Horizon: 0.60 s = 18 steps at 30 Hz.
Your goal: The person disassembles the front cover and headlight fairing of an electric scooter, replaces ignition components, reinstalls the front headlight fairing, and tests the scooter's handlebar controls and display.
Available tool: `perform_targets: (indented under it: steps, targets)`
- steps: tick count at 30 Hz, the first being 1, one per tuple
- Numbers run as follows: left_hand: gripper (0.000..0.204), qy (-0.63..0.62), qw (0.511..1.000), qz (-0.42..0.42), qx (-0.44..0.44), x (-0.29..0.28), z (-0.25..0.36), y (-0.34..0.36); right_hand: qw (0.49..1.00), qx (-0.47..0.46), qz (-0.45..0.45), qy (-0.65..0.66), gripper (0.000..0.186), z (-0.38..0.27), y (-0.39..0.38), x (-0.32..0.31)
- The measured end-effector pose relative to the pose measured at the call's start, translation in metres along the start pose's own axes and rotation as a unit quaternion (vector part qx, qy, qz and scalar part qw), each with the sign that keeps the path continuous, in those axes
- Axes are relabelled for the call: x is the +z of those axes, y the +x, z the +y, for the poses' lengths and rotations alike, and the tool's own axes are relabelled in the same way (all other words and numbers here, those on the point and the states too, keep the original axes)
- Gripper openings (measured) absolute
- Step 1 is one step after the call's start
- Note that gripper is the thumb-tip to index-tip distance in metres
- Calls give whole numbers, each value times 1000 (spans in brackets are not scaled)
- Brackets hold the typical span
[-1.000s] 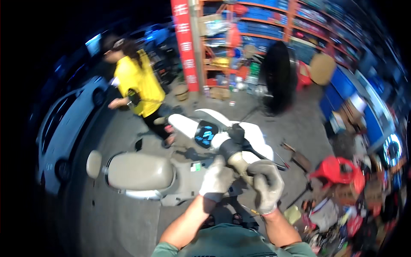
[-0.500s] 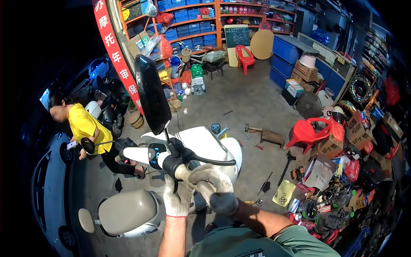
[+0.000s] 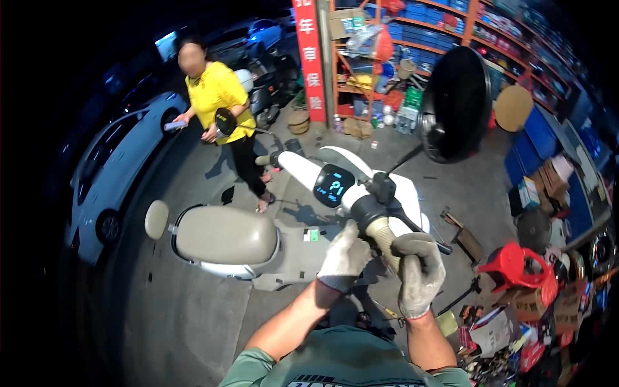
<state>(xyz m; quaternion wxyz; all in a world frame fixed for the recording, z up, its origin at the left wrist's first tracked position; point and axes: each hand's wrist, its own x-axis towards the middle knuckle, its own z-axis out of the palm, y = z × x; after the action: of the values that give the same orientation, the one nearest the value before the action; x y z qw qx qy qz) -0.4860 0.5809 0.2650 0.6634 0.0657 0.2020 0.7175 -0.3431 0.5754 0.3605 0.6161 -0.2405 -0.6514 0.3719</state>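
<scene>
A white scooter (image 3: 403,193) with a lit display (image 3: 334,186) stands before me. My right hand (image 3: 420,274), in an off-white work glove, is curled on the outer end of the beige handlebar grip (image 3: 382,237). My left hand (image 3: 345,259), gloved alike, is just left of the grip, thumb raised and fingers curled; anything inside them is hidden. Beyond the grip are a black brake lever (image 3: 425,237) and a large black mirror (image 3: 454,106) on a stalk. The beige seat (image 3: 225,233) lies to the left.
A person in a yellow shirt (image 3: 219,97) stands beyond the scooter, holding a phone (image 3: 174,125). Behind them is a parked car (image 3: 129,148). At right are a red plastic chair (image 3: 516,266), a small wooden stool (image 3: 465,244), cartons and scattered parts. Orange shelves (image 3: 474,26) hold blue bins.
My view has swung left, so the scooter sits farther right. The person in yellow has straightened up and turned toward the scooter. My right hand stays at the grip; the left sits slightly away from it.
</scene>
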Motion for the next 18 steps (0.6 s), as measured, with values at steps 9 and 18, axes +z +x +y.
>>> perform_targets:
  steps: [9, 18]
  targets:
    - [50, 59, 995, -82, 15, -3, 6, -3, 999, -19, -7, 28, 18, 8, -2, 5]
    - [52, -18, 999, 32, 1, 10, 5, -1, 1000, -20, -15, 6, 15, 2, 0, 3]
